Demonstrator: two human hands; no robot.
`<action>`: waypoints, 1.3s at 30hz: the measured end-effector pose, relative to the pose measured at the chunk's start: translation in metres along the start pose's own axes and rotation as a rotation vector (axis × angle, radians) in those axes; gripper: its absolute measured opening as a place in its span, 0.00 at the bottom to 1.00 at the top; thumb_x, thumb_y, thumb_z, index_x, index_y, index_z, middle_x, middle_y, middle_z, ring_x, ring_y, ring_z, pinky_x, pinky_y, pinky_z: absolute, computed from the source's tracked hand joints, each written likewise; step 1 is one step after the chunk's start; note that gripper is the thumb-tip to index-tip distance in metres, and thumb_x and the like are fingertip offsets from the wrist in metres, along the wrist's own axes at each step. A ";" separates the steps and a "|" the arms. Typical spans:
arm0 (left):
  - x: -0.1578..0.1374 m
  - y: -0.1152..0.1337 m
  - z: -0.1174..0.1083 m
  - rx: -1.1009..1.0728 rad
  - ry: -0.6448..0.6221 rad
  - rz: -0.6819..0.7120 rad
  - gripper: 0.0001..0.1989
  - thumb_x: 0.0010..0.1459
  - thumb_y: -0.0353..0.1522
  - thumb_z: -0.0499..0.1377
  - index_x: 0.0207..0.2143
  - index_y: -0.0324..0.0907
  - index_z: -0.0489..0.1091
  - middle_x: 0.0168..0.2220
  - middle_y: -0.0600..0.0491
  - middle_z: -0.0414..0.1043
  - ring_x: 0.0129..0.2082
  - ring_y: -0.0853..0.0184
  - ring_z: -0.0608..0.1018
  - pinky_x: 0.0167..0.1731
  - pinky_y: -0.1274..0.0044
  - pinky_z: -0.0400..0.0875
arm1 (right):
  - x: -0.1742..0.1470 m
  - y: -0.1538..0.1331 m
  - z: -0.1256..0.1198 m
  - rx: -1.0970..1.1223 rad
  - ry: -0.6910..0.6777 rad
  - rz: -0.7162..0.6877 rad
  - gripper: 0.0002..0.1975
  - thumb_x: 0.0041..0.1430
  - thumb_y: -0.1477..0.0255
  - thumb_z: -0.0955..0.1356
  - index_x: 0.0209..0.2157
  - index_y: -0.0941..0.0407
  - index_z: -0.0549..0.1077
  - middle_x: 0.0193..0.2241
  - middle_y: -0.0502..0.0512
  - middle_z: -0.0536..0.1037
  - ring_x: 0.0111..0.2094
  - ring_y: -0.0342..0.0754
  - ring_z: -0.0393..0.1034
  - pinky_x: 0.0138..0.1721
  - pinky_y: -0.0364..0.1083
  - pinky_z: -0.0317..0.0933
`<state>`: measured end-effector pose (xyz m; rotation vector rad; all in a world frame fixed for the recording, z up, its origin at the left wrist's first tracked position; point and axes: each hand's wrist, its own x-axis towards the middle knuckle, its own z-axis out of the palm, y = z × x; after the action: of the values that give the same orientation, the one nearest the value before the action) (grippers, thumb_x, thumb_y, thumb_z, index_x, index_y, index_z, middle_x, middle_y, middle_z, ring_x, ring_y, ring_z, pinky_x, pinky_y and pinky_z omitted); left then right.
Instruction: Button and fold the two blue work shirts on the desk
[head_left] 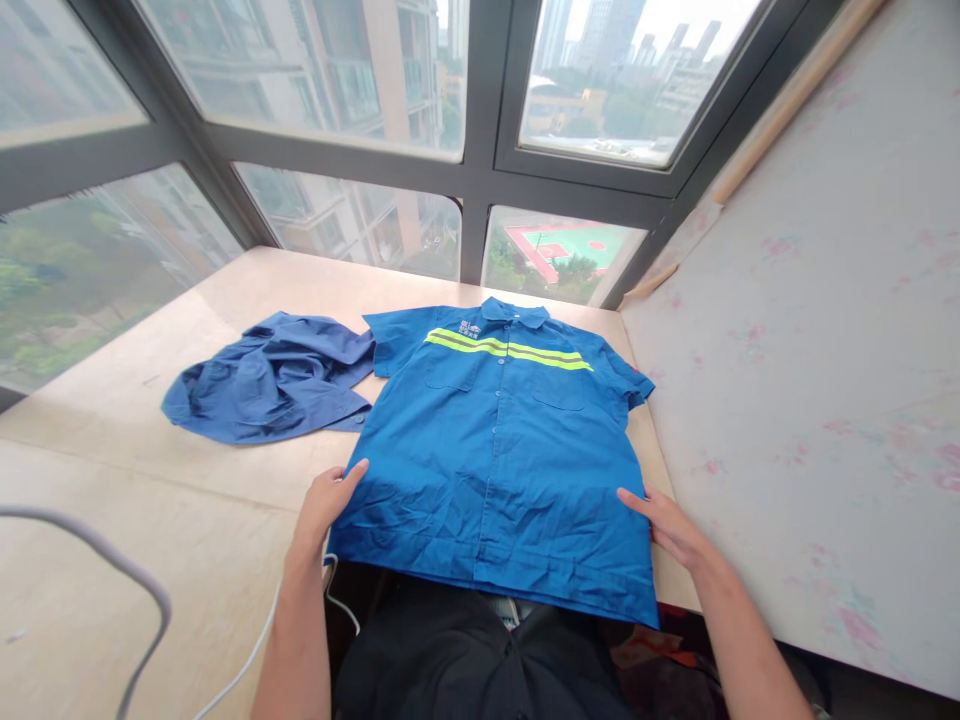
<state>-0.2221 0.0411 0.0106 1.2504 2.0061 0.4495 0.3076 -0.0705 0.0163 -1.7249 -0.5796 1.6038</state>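
A blue short-sleeved work shirt (487,440) lies front side up on the wooden surface, collar away from me, buttons closed down the middle. Yellow and grey reflective stripes cross its chest, and a small white print sits above them on the left. Wrinkles run along the lower part, and the hem hangs over the near edge. My left hand (326,505) grips the shirt's left side, thumb on top and fingers underneath. On the opposite side edge, my right hand (667,525) pinches the cloth the same way, fingers partly hidden.
A crumpled darker blue garment (274,380) lies left of the shirt, touching its sleeve. A grey cable (112,570) arches at lower left, with a thin white cord (251,650) beside my left arm. Windows (337,90) stand behind; a flowered wall (810,400) borders the right.
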 end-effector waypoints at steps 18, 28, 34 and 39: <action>-0.013 -0.019 0.007 0.149 0.210 0.050 0.27 0.49 0.49 0.58 0.44 0.38 0.71 0.37 0.42 0.77 0.40 0.50 0.78 0.41 0.64 0.71 | -0.033 0.049 -0.001 -0.101 0.233 -0.122 0.23 0.45 0.63 0.74 0.44 0.57 0.73 0.42 0.64 0.81 0.45 0.60 0.76 0.49 0.58 0.70; -0.067 0.053 0.078 -0.095 0.080 0.538 0.16 0.59 0.39 0.55 0.46 0.41 0.71 0.42 0.47 0.75 0.38 0.62 0.77 0.39 0.72 0.72 | -0.001 -0.006 0.115 -0.744 0.320 -0.921 0.18 0.62 0.71 0.63 0.53 0.54 0.70 0.50 0.60 0.74 0.49 0.53 0.71 0.53 0.56 0.66; -0.083 0.077 0.134 0.036 -0.215 0.682 0.11 0.59 0.29 0.56 0.44 0.41 0.72 0.38 0.50 0.74 0.34 0.66 0.75 0.40 0.74 0.69 | 0.021 -0.021 0.191 -1.223 -0.247 -1.175 0.27 0.55 0.84 0.63 0.56 0.52 0.69 0.59 0.60 0.69 0.58 0.55 0.62 0.55 0.58 0.62; -0.078 0.079 0.140 0.106 -0.205 0.610 0.13 0.61 0.28 0.54 0.46 0.43 0.74 0.38 0.51 0.75 0.36 0.67 0.75 0.39 0.76 0.68 | 0.036 -0.023 0.178 -1.448 -0.304 -1.133 0.24 0.52 0.85 0.66 0.50 0.54 0.73 0.60 0.60 0.68 0.59 0.60 0.60 0.51 0.61 0.61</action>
<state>-0.0488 -0.0013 -0.0050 1.8956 1.4679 0.4774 0.1408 0.0048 0.0117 -1.2830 -2.6855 0.4401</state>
